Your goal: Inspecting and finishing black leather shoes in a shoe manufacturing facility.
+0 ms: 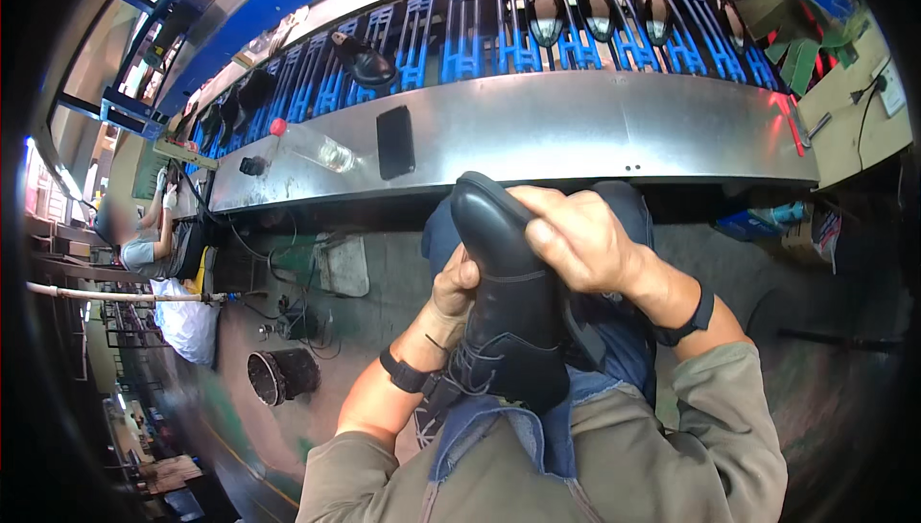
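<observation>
A black leather lace-up boot (489,225) is held over my lap, its toe pointing away from me and its laced opening close to my body. My right hand (580,240) is closed round the forepart from the right, with the thumb lying along the upper near the sole edge. From the left, my left hand (455,285) is closed against the side of the boot below the toe; part of its fingers is hidden beneath the boot. The dark laces hang loosely at the near end. Dark bands circle both my wrists.
Beyond my hands runs a metal ledge (537,130) with a dark phone-like slab (395,142) and a transparent bottle (331,153). Behind it, a blue-slatted conveyor (462,34) carries several dark shoes. A black bucket (283,375) stands on the floor; another person (144,247) sits far left.
</observation>
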Demonstrator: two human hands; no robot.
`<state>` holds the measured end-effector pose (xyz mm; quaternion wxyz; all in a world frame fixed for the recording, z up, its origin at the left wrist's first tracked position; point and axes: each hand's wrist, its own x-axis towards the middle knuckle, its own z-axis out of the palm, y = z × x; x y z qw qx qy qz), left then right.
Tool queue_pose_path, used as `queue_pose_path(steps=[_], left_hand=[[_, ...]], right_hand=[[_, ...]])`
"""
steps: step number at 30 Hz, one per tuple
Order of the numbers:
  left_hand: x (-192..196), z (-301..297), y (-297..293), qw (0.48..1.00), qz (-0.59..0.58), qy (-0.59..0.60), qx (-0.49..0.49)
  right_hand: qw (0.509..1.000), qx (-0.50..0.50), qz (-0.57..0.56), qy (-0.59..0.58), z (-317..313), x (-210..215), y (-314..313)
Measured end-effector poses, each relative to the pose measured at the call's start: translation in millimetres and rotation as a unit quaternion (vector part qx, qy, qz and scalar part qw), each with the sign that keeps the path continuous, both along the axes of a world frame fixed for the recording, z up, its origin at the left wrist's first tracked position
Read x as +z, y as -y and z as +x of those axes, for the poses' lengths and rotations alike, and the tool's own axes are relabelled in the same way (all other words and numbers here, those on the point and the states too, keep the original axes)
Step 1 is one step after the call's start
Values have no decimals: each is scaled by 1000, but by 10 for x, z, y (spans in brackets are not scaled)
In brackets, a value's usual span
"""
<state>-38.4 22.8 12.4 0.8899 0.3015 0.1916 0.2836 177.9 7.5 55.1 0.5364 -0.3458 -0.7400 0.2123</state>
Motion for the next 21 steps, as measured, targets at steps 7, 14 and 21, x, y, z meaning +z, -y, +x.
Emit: queue_pose_path(steps=[7, 14, 21], left_hand=[[-230, -58, 123, 997, 0, -54, 60], [-398, -12, 56, 997, -53, -27, 44], [31, 243, -376, 992, -50, -92, 77]], right_hand=[[988, -63, -54, 130, -135, 77, 316], [981, -80, -59, 166, -123, -549, 1253], [977, -79, 125, 152, -40, -401, 838]])
